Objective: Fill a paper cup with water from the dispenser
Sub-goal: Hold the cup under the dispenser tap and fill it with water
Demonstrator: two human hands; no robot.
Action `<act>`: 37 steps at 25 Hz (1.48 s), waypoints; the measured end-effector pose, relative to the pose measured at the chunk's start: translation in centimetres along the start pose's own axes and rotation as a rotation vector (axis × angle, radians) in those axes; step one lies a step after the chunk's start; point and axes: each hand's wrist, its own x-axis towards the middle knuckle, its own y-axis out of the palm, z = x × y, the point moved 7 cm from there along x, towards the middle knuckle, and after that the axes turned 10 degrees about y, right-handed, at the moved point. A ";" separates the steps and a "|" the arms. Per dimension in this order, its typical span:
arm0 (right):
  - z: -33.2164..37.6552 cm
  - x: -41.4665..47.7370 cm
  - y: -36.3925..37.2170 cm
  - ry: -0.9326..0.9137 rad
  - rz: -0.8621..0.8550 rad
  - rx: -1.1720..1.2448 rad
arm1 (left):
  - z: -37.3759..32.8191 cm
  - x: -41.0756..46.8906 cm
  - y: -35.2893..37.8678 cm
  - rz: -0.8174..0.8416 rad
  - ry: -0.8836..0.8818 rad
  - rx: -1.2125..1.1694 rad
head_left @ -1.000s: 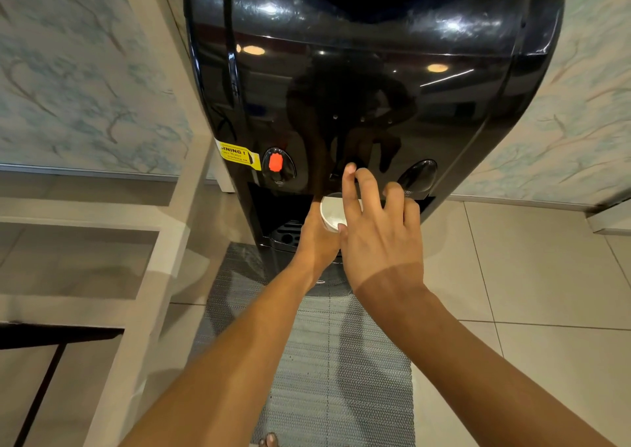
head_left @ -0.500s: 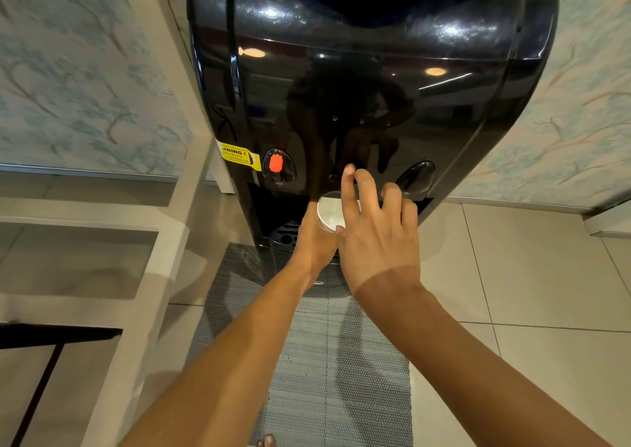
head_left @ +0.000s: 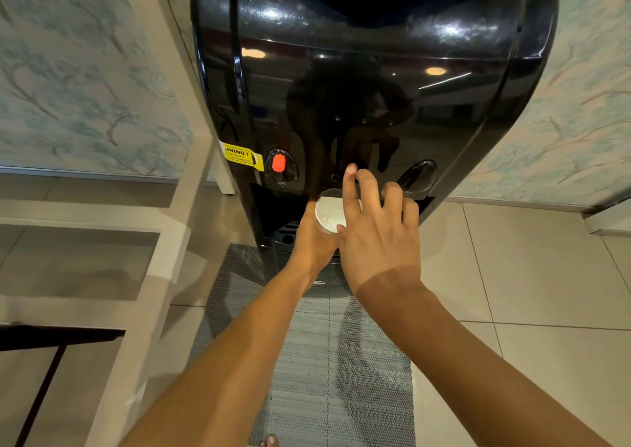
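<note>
A glossy black water dispenser fills the upper middle of the head view. My left hand grips a white paper cup from below and holds it under the middle tap, in the dispenser's recess. Water shows inside the cup. My right hand reaches over the cup with its fingers spread; the index fingertip presses the middle button on the front panel. The cup's right side is hidden behind my right fingers.
A red button with a yellow warning label sits left of my fingers, a black button to the right. White shelving stands at the left. A grey mat covers the tiled floor.
Both hands keep their places at the dispenser. The cup stays under the tap with my right index finger on the button; only the view shifts slightly.
</note>
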 end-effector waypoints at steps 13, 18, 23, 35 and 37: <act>0.0 0.1 -0.2 0.005 -0.009 0.002 | 1.0 0.4 -0.3 -0.024 0.003 0.020; 0.0 0.1 -0.1 0.002 0.000 0.002 | 0.8 0.2 -0.2 -0.015 -0.007 0.023; 0.0 0.1 -0.1 -0.001 -0.001 0.006 | 0.5 0.1 -0.1 -0.004 -0.002 0.033; -0.1 -0.1 -0.1 0.002 0.019 0.026 | 0.1 -0.2 -0.1 -0.010 -0.029 0.018; -0.1 0.0 0.0 -0.001 0.031 0.037 | 0.1 -0.2 -0.2 -0.013 -0.025 0.025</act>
